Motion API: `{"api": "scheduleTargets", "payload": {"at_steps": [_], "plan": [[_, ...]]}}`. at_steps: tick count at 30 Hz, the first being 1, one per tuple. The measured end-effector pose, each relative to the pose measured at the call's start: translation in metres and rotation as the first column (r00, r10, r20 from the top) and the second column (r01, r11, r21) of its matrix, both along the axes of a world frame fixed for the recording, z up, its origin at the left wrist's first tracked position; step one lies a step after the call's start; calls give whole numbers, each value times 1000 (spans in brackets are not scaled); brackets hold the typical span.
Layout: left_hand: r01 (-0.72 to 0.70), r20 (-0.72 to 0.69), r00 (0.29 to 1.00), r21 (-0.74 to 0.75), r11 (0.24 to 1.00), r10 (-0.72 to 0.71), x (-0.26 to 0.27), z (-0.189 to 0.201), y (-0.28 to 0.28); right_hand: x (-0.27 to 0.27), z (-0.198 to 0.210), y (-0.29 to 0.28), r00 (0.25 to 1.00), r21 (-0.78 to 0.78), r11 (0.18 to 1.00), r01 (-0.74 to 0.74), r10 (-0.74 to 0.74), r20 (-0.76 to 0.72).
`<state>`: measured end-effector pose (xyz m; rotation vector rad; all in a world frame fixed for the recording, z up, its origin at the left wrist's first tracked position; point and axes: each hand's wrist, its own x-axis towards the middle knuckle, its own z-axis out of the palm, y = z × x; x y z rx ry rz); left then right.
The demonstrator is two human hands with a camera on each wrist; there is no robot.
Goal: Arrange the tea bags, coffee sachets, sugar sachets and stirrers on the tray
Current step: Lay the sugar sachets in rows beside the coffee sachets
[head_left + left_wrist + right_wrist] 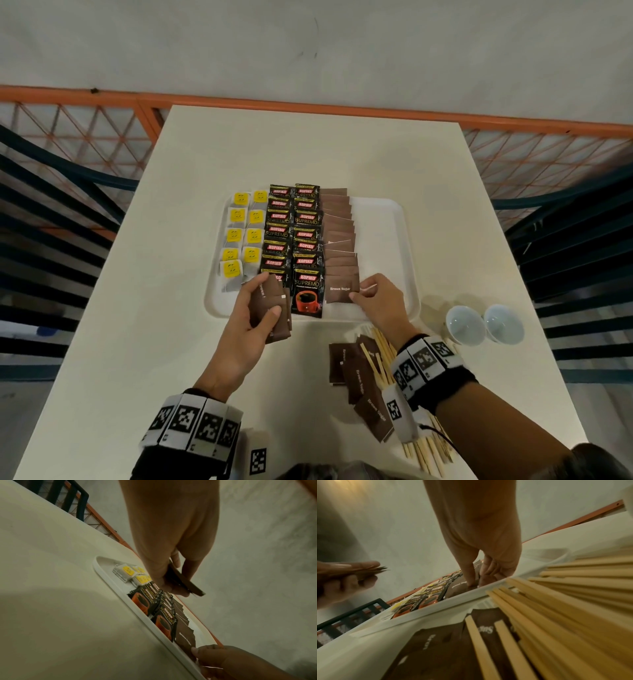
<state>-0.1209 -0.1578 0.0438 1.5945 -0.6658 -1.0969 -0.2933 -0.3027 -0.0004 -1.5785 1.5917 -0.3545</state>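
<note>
A white tray (380, 240) holds two columns of yellow-tagged tea bags (245, 236), two columns of black coffee sachets (294, 233) and one overlapping row of brown sugar sachets (339, 240). My left hand (269, 294) hovers over the tray's near left part and grips a stack of sugar sachets (274, 325), seen edge-on in the left wrist view (193, 589). My right hand (358, 291) pinches the right edge of the nearest sugar sachet (340, 289) in the row, fingertips (471, 584) down on it. Wooden stirrers (383, 353) lie on the table under my right wrist.
Loose sugar sachets (359, 377) lie mixed with the stirrers on the table, just in front of the tray. Two white cups (466, 323) stand right of the tray's near corner. The tray's right third is bare. An orange mesh fence runs behind the table.
</note>
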Motion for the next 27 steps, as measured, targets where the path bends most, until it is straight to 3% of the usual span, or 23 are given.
{"api": "scheduleTargets", "payload": {"at_steps": [5,7,9,11,14,20,27], "plan": [[-22,-114,993,-14,1000,20,-2,1,-3,5,13,14,1000,-91,996,-7,7,3],[-41,-137,990,-6,999,40,-4,1,-4,11,30,29,983,-101,984,-148,157,96],[-57,-154,986,2,998,57,-5,0,-5,19,51,47,917,15,932,-362,353,187],[-60,-141,988,10,998,61,-8,0,-6,29,62,61,866,141,868,-476,436,244],[-39,-151,988,-2,999,38,-12,2,-6,39,63,71,870,207,878,-431,344,353],[-89,-317,945,-15,996,79,-9,9,-6,38,61,69,835,232,889,-394,241,494],[-224,-302,930,-22,974,208,-6,10,-7,18,72,60,783,229,914,-335,135,607]]}}
